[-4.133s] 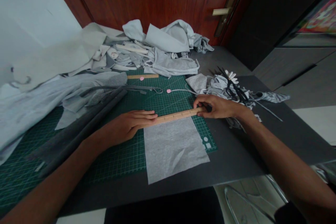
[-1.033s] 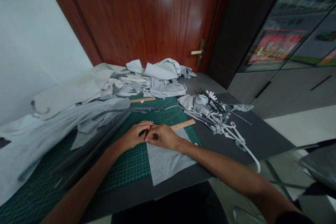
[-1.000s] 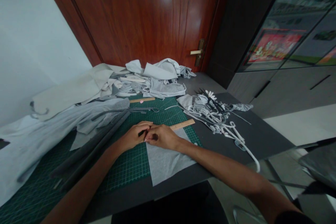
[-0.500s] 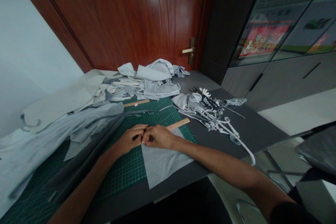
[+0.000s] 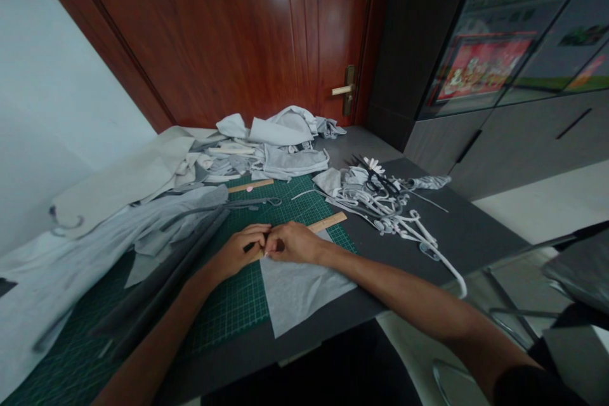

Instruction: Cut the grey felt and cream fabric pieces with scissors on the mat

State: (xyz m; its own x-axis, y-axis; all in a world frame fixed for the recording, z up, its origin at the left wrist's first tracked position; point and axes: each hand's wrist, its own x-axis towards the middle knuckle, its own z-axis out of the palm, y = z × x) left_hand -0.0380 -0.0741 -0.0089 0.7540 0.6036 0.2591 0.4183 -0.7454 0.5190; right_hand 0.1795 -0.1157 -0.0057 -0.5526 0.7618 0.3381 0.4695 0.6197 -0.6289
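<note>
On the green cutting mat [image 5: 238, 304] both my hands meet at the upper left corner of a piece of light grey fabric [image 5: 299, 295]. My right hand [image 5: 295, 242] is closed in a pinch at that corner, wrist over the cloth. Touching it, my left hand [image 5: 243, 248] has its fingers curled together at the end of a wooden ruler [image 5: 328, 222]. What the left fingertips hold, if anything, is hidden. The ruler lies slantwise along the cloth's top edge, its middle covered by my hands.
A second wooden ruler [image 5: 252, 186] lies at the mat's far edge. Grey and white fabric [image 5: 166, 203] is heaped left and at the back. To the right, scissors [image 5: 378, 181] rest on tangled white cords [image 5: 375, 206]. A door [image 5: 228, 38] stands behind the table.
The view has shifted slightly. My hands stay together at the cloth's corner, with the right fingers moved only a little. The cloth and ruler look unchanged.
</note>
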